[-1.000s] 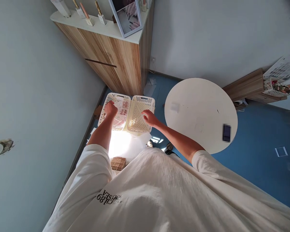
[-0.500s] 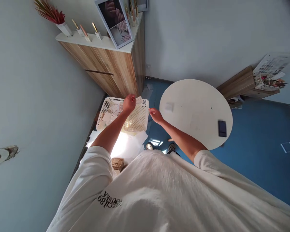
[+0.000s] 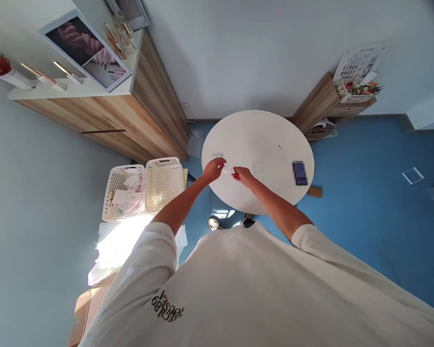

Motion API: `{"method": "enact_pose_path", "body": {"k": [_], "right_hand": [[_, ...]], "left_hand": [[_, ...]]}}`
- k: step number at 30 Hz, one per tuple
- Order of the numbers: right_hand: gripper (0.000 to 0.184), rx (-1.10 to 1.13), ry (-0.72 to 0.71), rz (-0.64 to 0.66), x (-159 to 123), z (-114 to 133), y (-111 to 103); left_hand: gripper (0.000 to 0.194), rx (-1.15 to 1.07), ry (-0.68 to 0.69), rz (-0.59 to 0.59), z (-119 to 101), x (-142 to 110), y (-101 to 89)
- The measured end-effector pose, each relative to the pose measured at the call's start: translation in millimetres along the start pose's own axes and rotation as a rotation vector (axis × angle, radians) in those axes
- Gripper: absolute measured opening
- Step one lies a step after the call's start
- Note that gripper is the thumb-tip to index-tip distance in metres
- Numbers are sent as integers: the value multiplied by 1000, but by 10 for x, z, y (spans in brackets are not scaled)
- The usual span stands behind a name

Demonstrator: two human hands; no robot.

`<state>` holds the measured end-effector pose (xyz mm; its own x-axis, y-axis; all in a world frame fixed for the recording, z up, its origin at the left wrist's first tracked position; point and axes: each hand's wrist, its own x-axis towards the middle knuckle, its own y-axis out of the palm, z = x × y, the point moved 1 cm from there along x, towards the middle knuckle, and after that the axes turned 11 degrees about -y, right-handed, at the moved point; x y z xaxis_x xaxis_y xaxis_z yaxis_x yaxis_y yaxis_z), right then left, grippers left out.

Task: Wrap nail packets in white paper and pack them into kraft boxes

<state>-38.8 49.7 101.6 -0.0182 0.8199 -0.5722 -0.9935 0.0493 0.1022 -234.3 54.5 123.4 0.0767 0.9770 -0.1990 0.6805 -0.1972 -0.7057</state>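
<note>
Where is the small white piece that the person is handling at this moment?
In the head view, the small white piece is between the person's left hand and right hand, above the round white table.

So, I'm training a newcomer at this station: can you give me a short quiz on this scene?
1. True or false: the white perforated baskets stand on the round white table.
2. Which basket holds the paper packets: the one nearer the table, or the farther one?
3. What is between the left hand and right hand? A: a small white piece; B: a red flower; C: a wooden block.

Key: 1 false; 2 the farther one; 3 A.
</note>
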Motion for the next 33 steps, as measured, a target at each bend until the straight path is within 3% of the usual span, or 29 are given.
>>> {"method": "enact_pose_path", "body": {"k": [7, 10, 13, 17, 23, 33], "right_hand": [[20, 122, 68, 30, 113, 56, -1163], [24, 114, 116, 77, 134, 65, -1517], [29, -11, 122, 34, 177, 13, -1756], [32, -142, 72, -90, 286, -137, -1919], [35, -331, -8, -149, 460, -435, -1984], [35, -534, -36, -140, 657, -849, -1967]], "left_hand": [[37, 29, 1, 52, -651, 235, 847], [40, 14, -35, 55, -782, 273, 1166], [47, -14, -81, 66, -796, 282, 1427], [48, -75, -241, 96, -704, 275, 1661], [50, -153, -510, 223, -583, 217, 1889], [56, -214, -575, 336, -509, 226, 2163]]}}
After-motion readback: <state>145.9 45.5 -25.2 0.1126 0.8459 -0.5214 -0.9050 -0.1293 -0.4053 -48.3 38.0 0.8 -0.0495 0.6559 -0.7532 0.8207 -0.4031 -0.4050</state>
